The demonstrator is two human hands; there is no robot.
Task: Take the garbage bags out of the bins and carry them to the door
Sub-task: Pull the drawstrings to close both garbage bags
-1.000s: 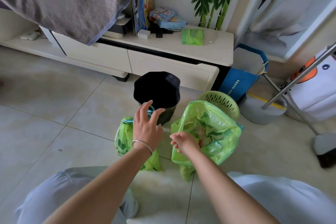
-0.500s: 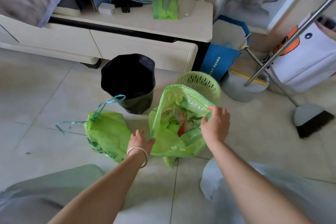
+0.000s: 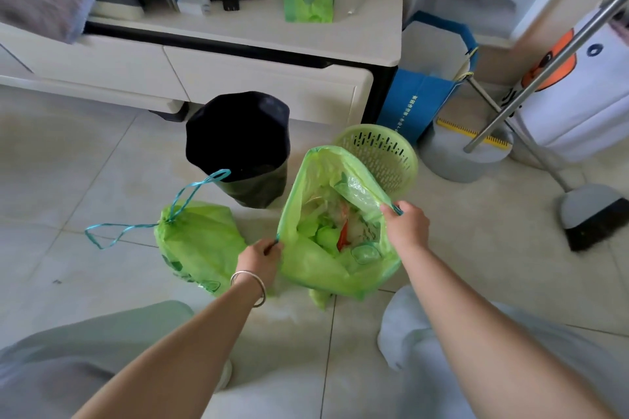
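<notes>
Left hand and right hand each pinch a drawstring of the open garbage bag — pull both outward evenly, cinching the mouth without spilling.

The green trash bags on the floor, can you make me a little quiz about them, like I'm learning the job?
1. True or false: the closed green plastic bag with the blue drawstring is sitting inside the black round bin.
2. Which hands are holding the rim of the open green plastic bag? A) left hand only B) right hand only C) both hands
3. Fill in: right behind the open bag stands a green slotted plastic ____.

Key:
1. False, it sits on the tiled floor beside the bin.
2. C, the left hand and the right hand each grip one side.
3. basket
</notes>
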